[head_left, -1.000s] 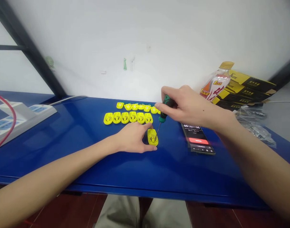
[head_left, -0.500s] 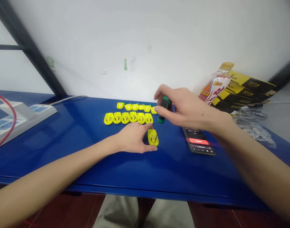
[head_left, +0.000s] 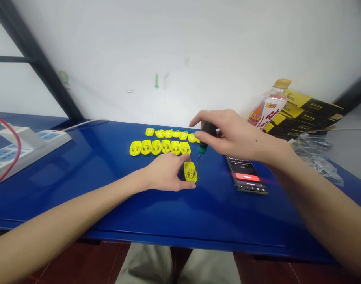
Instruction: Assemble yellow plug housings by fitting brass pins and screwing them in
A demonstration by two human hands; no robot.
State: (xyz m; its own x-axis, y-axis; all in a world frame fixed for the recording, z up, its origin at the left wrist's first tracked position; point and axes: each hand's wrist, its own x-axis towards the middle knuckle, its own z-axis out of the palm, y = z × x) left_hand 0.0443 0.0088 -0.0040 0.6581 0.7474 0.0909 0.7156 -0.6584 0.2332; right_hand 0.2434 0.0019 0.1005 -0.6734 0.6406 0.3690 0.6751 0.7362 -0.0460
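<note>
Between thumb and fingers, my left hand (head_left: 170, 173) grips a small yellow plastic housing (head_left: 190, 177) flat on the blue table. Small metal parts show inside the housing's open face. My right hand (head_left: 224, 132) is closed around the black and green handle of a screwdriver (head_left: 202, 148), its index finger lifted away. The screwdriver's thin shaft slants down into the right side of the housing, where its tip meets a metal part. Behind my left hand lies a row of similar yellow housings (head_left: 156, 147). A second row of smaller yellow pieces (head_left: 168, 133) lies farther back, its right end partly hidden by my right hand.
A lit phone (head_left: 248, 176) lies beneath my right forearm. A drink bottle (head_left: 270, 104), stacked yellow-black boxes (head_left: 307, 112) and clear plastic bags (head_left: 319, 157) stand or lie at right. At left are a white power strip (head_left: 47, 138) and a red cable (head_left: 17, 148).
My right hand has shifted its fingers on the screwdriver handle, the index finger now stretched out more. My left hand and the housing have stayed in place.
</note>
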